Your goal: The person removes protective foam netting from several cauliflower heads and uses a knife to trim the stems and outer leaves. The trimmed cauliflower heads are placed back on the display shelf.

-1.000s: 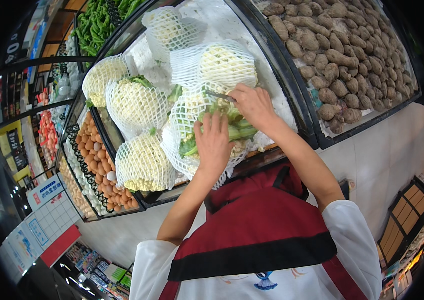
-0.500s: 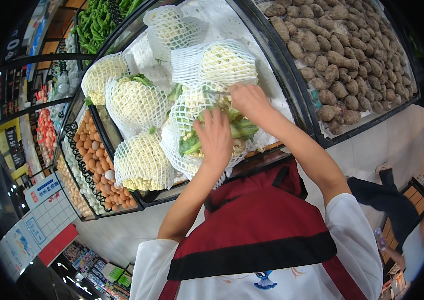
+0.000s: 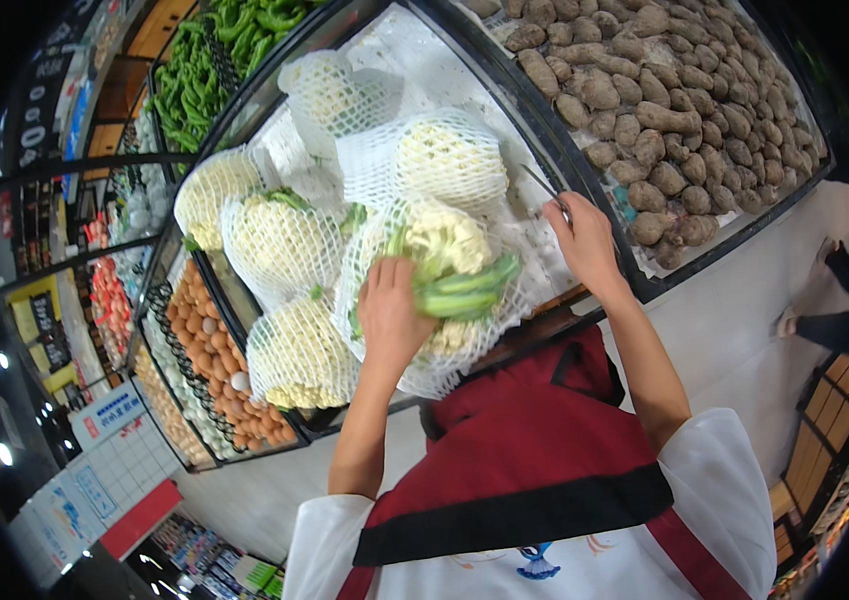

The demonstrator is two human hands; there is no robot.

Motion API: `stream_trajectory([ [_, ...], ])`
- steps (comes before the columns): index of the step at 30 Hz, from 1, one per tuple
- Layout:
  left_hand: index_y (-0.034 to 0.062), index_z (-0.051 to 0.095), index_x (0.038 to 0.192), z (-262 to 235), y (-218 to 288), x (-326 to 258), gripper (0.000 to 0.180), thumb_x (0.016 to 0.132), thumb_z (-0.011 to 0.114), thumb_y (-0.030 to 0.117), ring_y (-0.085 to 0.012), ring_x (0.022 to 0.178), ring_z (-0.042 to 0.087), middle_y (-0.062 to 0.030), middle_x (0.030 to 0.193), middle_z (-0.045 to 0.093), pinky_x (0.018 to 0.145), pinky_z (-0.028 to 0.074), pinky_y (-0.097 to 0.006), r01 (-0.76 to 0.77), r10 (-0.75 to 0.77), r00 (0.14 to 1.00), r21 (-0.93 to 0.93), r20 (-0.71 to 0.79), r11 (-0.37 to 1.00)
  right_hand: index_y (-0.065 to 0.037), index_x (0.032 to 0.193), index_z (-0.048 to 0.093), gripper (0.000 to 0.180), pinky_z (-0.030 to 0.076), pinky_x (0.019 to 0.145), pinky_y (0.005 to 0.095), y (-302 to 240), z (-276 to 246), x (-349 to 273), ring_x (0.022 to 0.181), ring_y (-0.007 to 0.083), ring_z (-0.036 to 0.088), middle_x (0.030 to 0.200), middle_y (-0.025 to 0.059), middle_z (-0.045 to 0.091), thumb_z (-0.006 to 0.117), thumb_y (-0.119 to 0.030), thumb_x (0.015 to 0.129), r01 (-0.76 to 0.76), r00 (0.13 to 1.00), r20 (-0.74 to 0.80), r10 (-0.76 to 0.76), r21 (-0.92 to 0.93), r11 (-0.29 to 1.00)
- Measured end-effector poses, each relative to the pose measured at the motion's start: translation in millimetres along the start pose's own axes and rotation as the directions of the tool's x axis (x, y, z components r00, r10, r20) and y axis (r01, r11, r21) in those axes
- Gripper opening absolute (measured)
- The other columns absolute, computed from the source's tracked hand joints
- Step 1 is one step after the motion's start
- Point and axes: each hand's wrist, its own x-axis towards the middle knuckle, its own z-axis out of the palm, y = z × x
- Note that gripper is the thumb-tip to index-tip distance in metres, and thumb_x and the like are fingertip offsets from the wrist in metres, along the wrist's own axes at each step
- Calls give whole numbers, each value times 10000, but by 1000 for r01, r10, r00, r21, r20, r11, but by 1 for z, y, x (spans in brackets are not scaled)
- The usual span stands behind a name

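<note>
A cauliflower [image 3: 455, 240] with thick green leaf stalks lies at the near end of the display bin, on white foam netting [image 3: 490, 335] spread around it. My left hand [image 3: 392, 310] grips its left side, fingers curled over the leaves; the fingertips are partly blurred. In my right hand [image 3: 585, 240], off to the right near the bin's edge, a small knife [image 3: 539, 179] is held with its thin blade pointing up and left, apart from the cauliflower. Other cauliflowers in netting, such as a netted cauliflower [image 3: 450, 160], sit behind and to the left.
A black-edged divider [image 3: 545, 140] separates the bin from a heap of brown taro-like tubers [image 3: 665, 120] on the right. Brown eggs [image 3: 210, 340] are at the left, green peppers [image 3: 195, 100] at the far left. My red apron [image 3: 525, 440] is close to the bin's front edge.
My right hand has drawn the knife away from the cauliflower to the right. The cauliflower's pale florets now show more, while my left hand stays on it. The view has shifted slightly.
</note>
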Motion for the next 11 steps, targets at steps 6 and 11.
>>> stream_trajectory([
  [6,-7,572,1048,-54,-39,-28,560,536,794,34,-272,997,561,-132,1097,564,875,434,-326,98,-115,993,-591,8,801,-26,1046,592,268,406,540,301,-22,5,-18,516,183,491,956,64,647,642,-124,802,-95,995,37,89,205,974],
  [11,0,547,1189,-65,-70,-60,649,615,832,105,-188,1110,533,-127,1248,529,964,403,-325,179,-315,946,-934,77,310,-21,1000,617,209,334,514,183,-58,9,-14,569,-1,389,924,-24,624,660,-106,814,-156,979,195,66,493,856],
])
